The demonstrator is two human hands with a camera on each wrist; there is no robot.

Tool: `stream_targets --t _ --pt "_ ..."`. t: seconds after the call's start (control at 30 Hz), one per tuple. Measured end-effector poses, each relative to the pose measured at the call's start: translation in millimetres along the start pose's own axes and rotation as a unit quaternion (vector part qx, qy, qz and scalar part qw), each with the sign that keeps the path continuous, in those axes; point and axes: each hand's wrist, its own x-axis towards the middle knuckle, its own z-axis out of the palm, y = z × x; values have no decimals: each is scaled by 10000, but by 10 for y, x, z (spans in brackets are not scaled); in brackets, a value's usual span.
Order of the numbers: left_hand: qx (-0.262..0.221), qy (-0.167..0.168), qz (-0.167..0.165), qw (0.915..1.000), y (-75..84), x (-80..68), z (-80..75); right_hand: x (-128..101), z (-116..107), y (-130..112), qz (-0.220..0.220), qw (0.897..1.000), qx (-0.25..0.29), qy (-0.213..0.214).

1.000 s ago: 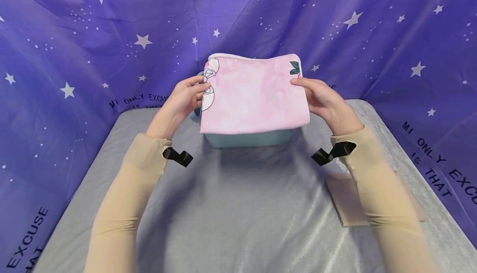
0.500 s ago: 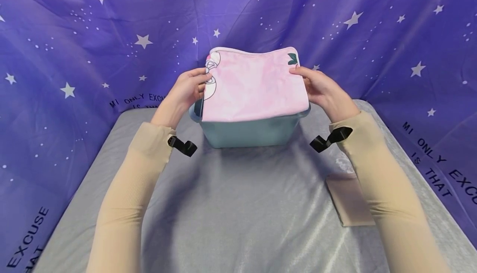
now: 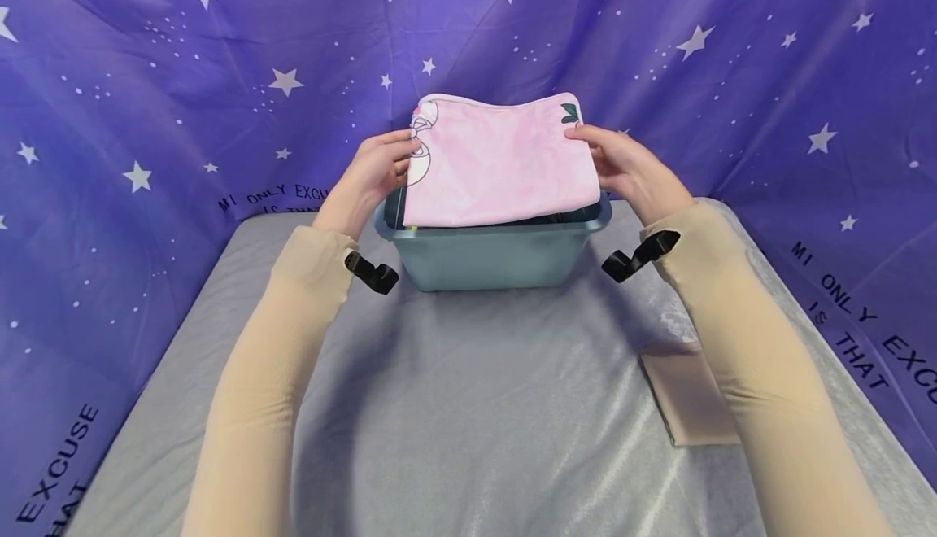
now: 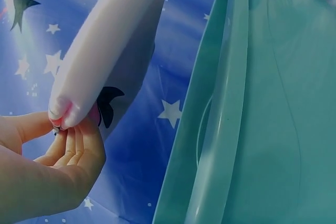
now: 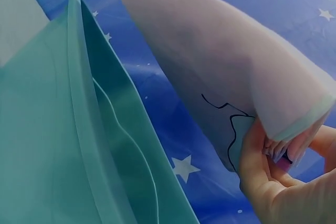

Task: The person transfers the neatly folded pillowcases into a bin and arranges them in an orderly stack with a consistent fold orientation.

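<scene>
A folded pink cloth (image 3: 505, 163) with white edging, a black-outlined drawing at its left and green leaves at its upper right hangs over a teal plastic bin (image 3: 490, 260). My left hand (image 3: 373, 175) pinches its left side; in the left wrist view, thumb and fingers of this hand (image 4: 63, 166) squeeze the folded layers. On the opposite side my right hand (image 3: 633, 171) grips the cloth, thumb in front. The right wrist view shows that hand (image 5: 294, 192) around the gathered edge. Something dark (image 3: 395, 210) shows inside the bin, mostly hidden by the cloth.
A folded beige cloth (image 3: 691, 399) lies on the grey-covered table (image 3: 476, 407) at the right, partly behind my right sleeve. Purple star-printed curtains (image 3: 278, 16) enclose the table at the back and sides.
Both hands have carried the pink cloth upward and away from me. More of the bin's front and rim now shows beneath it, along with dark contents.
</scene>
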Motion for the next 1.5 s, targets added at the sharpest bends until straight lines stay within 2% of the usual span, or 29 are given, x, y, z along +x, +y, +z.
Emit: stream_targets --t 0.4,0.8,1.13,1.5 --pt "218 298 -194 9991 -85 146 -12 134 23 -18 205 9996 52 188" --pt "445 662 -307 9963 -163 214 -8 244 2 7 354 9985 -333 259" --pt "362 795 -370 9955 -195 266 13 322 -1 34 428 9987 -11 264" --pt "418 928 -440 9938 -204 290 33 386 -30 56 231 9990 66 374"
